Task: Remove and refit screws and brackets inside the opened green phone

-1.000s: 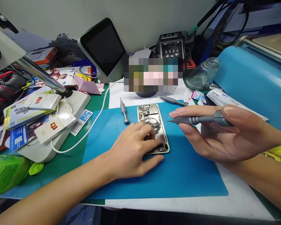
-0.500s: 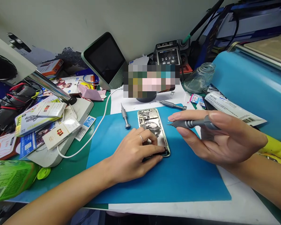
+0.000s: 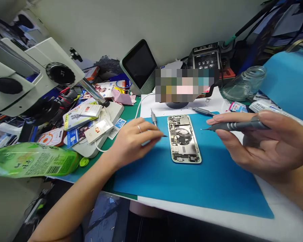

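Observation:
An opened phone (image 3: pixel 183 138) with its inner parts showing lies on a blue mat (image 3: pixel 192 181). My left hand (image 3: pixel 133 141) hovers over the mat just left of the phone, with a ring on one finger. Its fingertips are pinched together on a tiny dark piece that I cannot make out. My right hand (image 3: pixel 265 141) holds a grey screwdriver (image 3: pixel 232 126) level, its tip pointing at the phone's upper right edge but apart from it. A second screwdriver (image 3: pixel 154 119) lies on the mat behind my left hand.
A third screwdriver (image 3: pixel 200 111) lies at the mat's far edge. A microscope (image 3: pixel 27 74) stands at the left above packets and boxes, with a green bottle (image 3: pixel 32 163) lying near the table's front. At the back are a small screen (image 3: pixel 140 67), a soldering station (image 3: pixel 205 55) and a glass jar (image 3: pixel 244 82).
My left hand has come off the phone's lower half and moved left with its fingertips pinched. The view has swung left. My right hand still holds the screwdriver beside the phone.

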The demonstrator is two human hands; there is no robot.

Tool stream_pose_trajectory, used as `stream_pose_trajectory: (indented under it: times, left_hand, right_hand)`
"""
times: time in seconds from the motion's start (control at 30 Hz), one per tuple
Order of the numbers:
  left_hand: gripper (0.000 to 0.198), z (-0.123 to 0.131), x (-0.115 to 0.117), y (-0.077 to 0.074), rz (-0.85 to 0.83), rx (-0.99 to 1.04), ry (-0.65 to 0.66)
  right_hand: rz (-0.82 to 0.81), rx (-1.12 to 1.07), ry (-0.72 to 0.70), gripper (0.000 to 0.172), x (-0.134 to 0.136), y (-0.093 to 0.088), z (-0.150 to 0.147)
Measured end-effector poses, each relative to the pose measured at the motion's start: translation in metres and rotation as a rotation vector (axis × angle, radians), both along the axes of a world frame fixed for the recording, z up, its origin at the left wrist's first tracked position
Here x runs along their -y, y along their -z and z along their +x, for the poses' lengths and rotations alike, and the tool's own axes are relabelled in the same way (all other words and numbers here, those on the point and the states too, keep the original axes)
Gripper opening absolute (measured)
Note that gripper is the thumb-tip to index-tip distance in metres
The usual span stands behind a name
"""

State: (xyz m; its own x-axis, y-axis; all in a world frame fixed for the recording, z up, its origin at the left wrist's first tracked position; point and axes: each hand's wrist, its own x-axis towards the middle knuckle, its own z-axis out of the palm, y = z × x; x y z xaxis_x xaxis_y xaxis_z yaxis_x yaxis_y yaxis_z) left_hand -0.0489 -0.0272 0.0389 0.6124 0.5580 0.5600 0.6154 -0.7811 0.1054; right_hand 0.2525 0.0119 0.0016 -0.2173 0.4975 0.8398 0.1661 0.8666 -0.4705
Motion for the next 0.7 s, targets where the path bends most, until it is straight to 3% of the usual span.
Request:
stream_pose_trajectory:
  times: [0.07, 0.17, 0.27, 0.4, 0.57, 0.7]
  left_hand:
    - [0.007, -0.02, 0.001, 0.003, 0.019, -0.02, -0.093]
    - [0.012, -0.035, 0.003, 0.015, 0.048, -0.075, -0.184]
    - [0.014, -0.036, 0.001, 0.024, 0.066, -0.109, -0.214]
    - [0.015, -0.029, -0.001, 0.021, 0.084, -0.127, -0.184]
    - [0.012, -0.007, 0.008, 0.011, 0.094, -0.088, -0.143]
    - [0.012, 0.04, 0.011, 0.012, 0.04, -0.087, -0.089]
  right_hand:
    - [0.108, 0.013, 0.005, 0.101, -0.001, -0.001, -0.003]
    - [0.198, 0.045, 0.008, 0.101, -0.003, -0.003, -0.006]
    - [0.204, 0.078, 0.015, 0.099, -0.006, -0.004, -0.004]
    - [0.185, 0.099, 0.03, 0.096, -0.01, -0.004, 0.002]
    - [0.171, 0.089, 0.044, 0.094, -0.016, -0.002, 0.002]
    - [0.146, 0.076, 0.068, 0.087, -0.018, -0.001, 0.0]
